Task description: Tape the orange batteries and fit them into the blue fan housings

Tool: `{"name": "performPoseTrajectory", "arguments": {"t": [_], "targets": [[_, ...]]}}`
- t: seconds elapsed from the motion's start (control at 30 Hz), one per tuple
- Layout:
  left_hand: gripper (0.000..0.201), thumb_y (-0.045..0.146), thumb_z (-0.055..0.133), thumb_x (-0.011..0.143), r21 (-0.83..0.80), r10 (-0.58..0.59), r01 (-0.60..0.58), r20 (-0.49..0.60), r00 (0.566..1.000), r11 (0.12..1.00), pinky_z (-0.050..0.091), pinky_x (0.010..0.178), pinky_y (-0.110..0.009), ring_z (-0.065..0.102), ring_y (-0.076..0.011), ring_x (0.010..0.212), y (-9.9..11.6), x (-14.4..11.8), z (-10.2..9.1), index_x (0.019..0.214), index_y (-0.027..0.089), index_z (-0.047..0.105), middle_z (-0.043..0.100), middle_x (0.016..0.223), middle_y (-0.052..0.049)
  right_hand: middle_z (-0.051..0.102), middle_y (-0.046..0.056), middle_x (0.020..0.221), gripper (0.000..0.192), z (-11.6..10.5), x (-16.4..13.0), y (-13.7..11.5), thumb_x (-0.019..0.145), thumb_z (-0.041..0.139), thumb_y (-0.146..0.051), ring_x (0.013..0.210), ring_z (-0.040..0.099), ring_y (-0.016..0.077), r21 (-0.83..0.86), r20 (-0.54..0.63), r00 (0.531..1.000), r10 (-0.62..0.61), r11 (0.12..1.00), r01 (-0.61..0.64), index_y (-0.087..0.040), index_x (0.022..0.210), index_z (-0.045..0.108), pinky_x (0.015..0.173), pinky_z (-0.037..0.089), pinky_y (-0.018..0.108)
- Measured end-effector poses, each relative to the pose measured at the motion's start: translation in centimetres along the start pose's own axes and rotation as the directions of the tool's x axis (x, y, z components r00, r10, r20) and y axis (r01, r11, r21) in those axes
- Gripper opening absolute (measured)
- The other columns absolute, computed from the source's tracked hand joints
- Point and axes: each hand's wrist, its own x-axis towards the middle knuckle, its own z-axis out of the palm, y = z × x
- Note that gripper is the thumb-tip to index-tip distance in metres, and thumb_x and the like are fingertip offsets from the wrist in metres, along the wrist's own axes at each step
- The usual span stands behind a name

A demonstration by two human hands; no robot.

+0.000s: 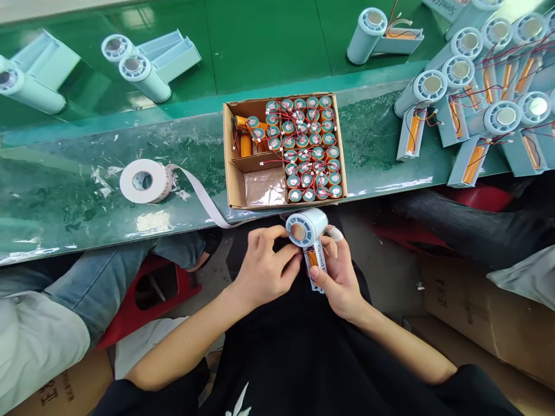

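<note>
A light blue handheld fan point(309, 226) is held over my lap, its round head toward the upper left. Its handle is uncovered, and an orange battery point(312, 257) shows inside; lettering runs along the handle's side. My right hand point(340, 274) is closed around this handle, thumb in front, with a white wrap on one fingertip. My left hand point(271, 263) has its fingers curled and touching the fan's head and open handle. Thumb and a finger come together by the battery; anything pinched there is too small to make out.
A cardboard box point(228, 159) of orange batteries with red wires sits at the bench's near edge. Left of it lies a white tape roll point(145, 181), its strip trailing over the edge. Several fans point(427, 86) crowd the right; others point(145, 75) lie back left. People sit on both sides.
</note>
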Motion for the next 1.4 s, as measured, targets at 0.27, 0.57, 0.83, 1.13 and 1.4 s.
{"name": "performPoseTrajectory", "arguments": {"t": [0.27, 0.57, 0.83, 1.13, 1.4], "targets": [[0.017, 0.035, 0.064, 0.095, -0.049, -0.187, 0.199, 0.178, 0.966, 0.979, 0.044, 0.097, -0.054, 0.043, -0.0337, 0.121, 1.7, -0.8, 2.3, 0.097, 0.024, 0.078, 0.046, 0.134, -0.013, 0.053, 0.003, 0.128, 0.081, -1.9, -0.4, 2.7, 0.09, 0.078, -0.036, 0.102, 0.061, 0.0196, 0.048, -0.117, 0.991, 0.07, 0.997, -0.065, -0.043, 0.156, 0.032, 0.091, 0.056, 0.036], [0.009, 0.026, 0.075, 0.087, -0.165, 0.002, 0.024, 0.155, 0.988, 0.986, 0.043, 0.102, -0.052, 0.045, -0.0315, 0.125, 3.5, -3.4, 5.5, 0.079, 0.022, 0.074, 0.059, 0.123, -0.009, 0.069, 0.006, 0.101, 0.053, -2.9, 0.5, 3.8, 0.092, 0.066, -0.072, 0.095, 0.068, 0.0243, 0.208, -0.138, 0.842, 0.521, 0.847, -0.49, -0.022, 0.108, 0.066, 0.079, 0.06, 0.034], [0.014, 0.015, 0.073, 0.086, -0.118, -0.056, 0.069, 0.11, 0.992, 0.991, 0.046, 0.096, -0.05, 0.047, -0.0303, 0.119, 3.5, -4.4, 6.1, 0.072, 0.019, 0.071, 0.062, 0.11, -0.009, 0.063, 0.0, 0.117, 0.068, -1.3, 0.3, 4.2, 0.09, 0.075, -0.062, 0.099, 0.064, 0.0179, 0.223, -0.27, 0.889, 0.369, 0.922, -0.315, -0.036, 0.147, 0.046, 0.087, 0.057, 0.03], [0.018, 0.008, 0.07, 0.083, -0.232, -0.13, 0.136, 0.044, 0.991, 0.963, 0.051, 0.093, -0.049, 0.048, -0.0295, 0.118, 4.1, -5.3, 6.4, 0.069, 0.018, 0.068, 0.061, 0.113, -0.01, 0.061, 0.002, 0.112, 0.072, -0.6, -0.2, 4.7, 0.096, 0.066, -0.062, 0.103, 0.06, 0.0201, 0.051, -0.299, 0.898, 0.323, 0.945, -0.323, -0.031, 0.155, 0.037, 0.099, 0.051, 0.033], [0.021, 0.005, 0.069, 0.083, -0.295, -0.133, 0.136, 0.031, 0.991, 0.946, 0.05, 0.089, -0.046, 0.048, -0.0278, 0.115, 4.0, -5.7, 6.5, 0.066, 0.017, 0.063, 0.056, 0.113, -0.01, 0.058, 0.001, 0.106, 0.058, -0.1, -0.2, 4.7, 0.096, 0.066, -0.061, 0.095, 0.059, 0.0195, 0.077, -0.282, 0.892, 0.354, 0.935, -0.347, -0.03, 0.139, 0.044, 0.088, 0.052, 0.031]]}}
